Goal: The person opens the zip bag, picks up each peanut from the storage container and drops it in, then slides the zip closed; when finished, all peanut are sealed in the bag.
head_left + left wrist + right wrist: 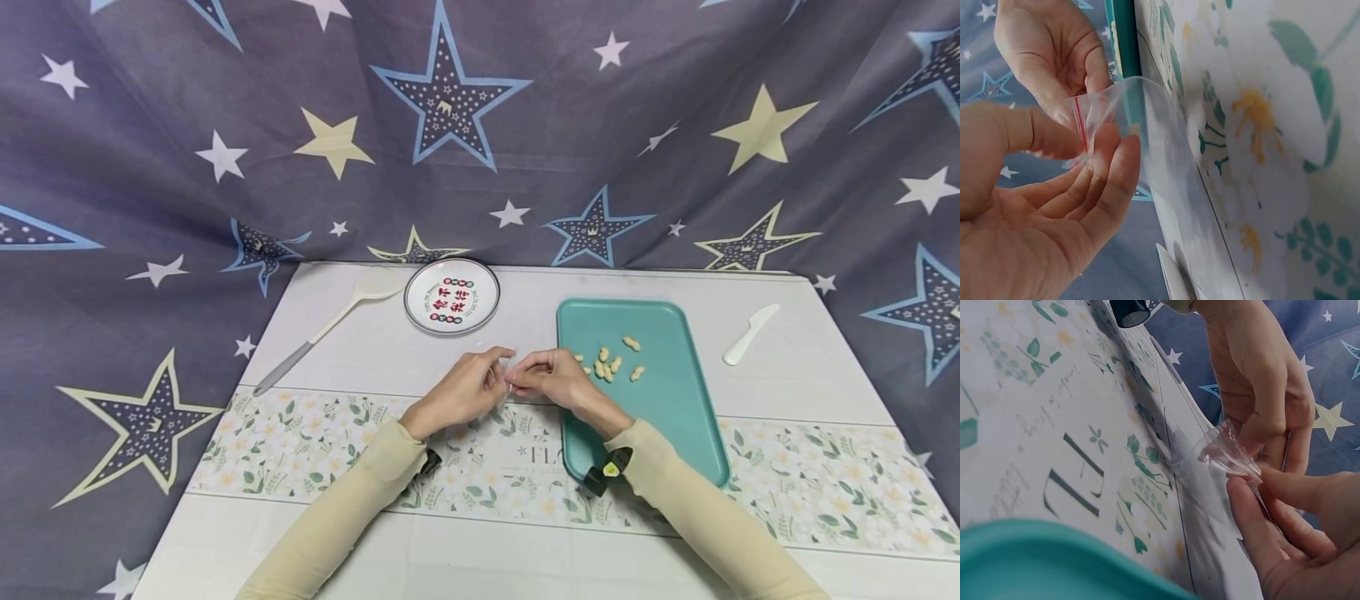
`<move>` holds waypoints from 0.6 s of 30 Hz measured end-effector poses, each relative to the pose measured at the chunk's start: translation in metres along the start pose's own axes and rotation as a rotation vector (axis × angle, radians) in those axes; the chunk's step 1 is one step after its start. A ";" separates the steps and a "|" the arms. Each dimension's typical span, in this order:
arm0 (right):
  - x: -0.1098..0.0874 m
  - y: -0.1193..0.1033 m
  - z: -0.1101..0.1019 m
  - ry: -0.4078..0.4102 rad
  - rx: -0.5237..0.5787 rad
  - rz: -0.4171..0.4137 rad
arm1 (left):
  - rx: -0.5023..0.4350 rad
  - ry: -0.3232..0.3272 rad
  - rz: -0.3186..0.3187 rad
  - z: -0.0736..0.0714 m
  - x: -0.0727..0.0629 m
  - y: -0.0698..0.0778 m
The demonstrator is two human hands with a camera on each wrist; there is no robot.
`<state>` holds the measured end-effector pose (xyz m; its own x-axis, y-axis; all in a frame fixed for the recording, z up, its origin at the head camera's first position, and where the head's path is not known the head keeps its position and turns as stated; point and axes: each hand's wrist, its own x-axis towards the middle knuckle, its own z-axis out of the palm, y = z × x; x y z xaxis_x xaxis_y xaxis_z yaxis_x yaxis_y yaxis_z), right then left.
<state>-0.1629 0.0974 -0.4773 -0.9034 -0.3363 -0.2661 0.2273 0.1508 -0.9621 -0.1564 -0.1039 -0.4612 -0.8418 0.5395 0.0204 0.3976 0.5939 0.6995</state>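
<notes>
A small clear zip-lock bag (1113,103) with a red line along its mouth is held between both hands, low over the table. My left hand (467,388) grips the bag near that red line, with thumb on one side and fingers on the other. Opposite it, my right hand (553,380) pinches the bag's top edge between thumb and fingertip. In the right wrist view the clear plastic (1225,450) bunches between the two hands. Several unshelled peanuts (603,367) lie on the teal tray (663,408) beside and under the right wrist; the hand hides part of them.
Behind the hands stands a white plate (483,310) with red lettering. To its left lies a cream spoon-like utensil (333,323) with a grey handle. A white knife (750,335) rests right of the tray. A star-patterned curtain (525,125) hangs behind the table.
</notes>
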 end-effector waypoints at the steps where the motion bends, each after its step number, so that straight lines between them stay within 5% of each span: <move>1: 0.000 0.000 0.000 0.004 0.003 0.003 | 0.005 0.017 -0.002 0.000 0.000 0.000; 18: -0.002 -0.008 0.003 0.076 0.099 -0.019 | 0.050 0.271 -0.025 0.002 0.004 0.011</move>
<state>-0.1619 0.0946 -0.4692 -0.9320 -0.2664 -0.2457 0.2410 0.0510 -0.9692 -0.1544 -0.0938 -0.4545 -0.9160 0.3489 0.1983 0.3870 0.6375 0.6662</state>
